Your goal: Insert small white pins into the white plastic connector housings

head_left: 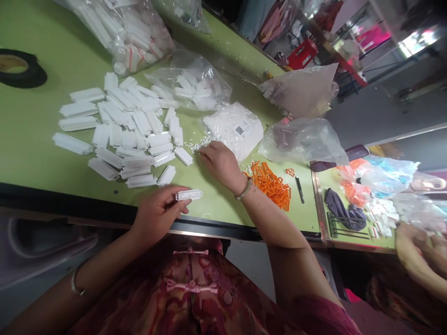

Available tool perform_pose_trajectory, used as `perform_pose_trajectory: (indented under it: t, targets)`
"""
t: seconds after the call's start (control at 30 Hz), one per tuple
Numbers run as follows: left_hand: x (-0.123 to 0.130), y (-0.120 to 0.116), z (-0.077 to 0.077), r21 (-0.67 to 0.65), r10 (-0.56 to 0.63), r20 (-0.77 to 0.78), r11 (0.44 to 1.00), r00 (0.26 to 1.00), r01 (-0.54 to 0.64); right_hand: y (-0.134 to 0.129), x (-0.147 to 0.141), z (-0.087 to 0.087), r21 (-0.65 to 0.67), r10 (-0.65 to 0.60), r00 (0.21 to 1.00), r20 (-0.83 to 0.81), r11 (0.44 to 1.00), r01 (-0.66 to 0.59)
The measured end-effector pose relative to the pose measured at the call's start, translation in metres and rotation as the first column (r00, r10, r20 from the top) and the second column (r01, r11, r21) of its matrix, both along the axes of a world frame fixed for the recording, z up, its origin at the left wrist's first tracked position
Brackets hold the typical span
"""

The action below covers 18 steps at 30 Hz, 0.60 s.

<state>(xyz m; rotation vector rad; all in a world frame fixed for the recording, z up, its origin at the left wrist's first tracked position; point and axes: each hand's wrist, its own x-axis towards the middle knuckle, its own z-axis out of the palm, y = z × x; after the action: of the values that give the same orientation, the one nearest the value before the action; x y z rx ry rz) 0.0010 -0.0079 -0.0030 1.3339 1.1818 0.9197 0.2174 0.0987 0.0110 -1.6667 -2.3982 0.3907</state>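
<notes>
My left hand is closed around a white plastic connector housing with rows of small openings, just above the table's front edge. With fingers curled and drawn together, my right hand reaches down at a scatter of tiny white plastic pins; whether a pin sits between the fingertips is hidden. Behind that hand lies a clear bag of tiny white pieces with a code label. Many more white connector housings are heaped to the left.
Orange plastic clips lie right of my right forearm, near a black pen-like tool. Filled plastic bags line the back. A black tape roll is far left. At right, a co-worker's arms rest by another table.
</notes>
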Motion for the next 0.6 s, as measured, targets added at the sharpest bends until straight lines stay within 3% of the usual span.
perform_pose_trajectory:
  t: [0.17,0.33,0.6]
  targets:
    - [-0.002,0.000,0.001,-0.017,-0.008,-0.003,1.000,1.000,0.008,0.005,-0.010,-0.004,0.002,0.029,0.992,0.123,1.000,-0.029]
    - [-0.002,0.000,-0.001,-0.008,-0.010,-0.001,1.000,1.000,0.010,-0.004,-0.003,-0.002,-0.060,0.082,0.992,0.095,0.995,-0.076]
    - [-0.003,-0.001,-0.002,-0.004,-0.021,-0.038,1.000,0.999,0.021,0.002,0.004,-0.001,-0.038,0.100,0.993,0.054,0.994,-0.099]
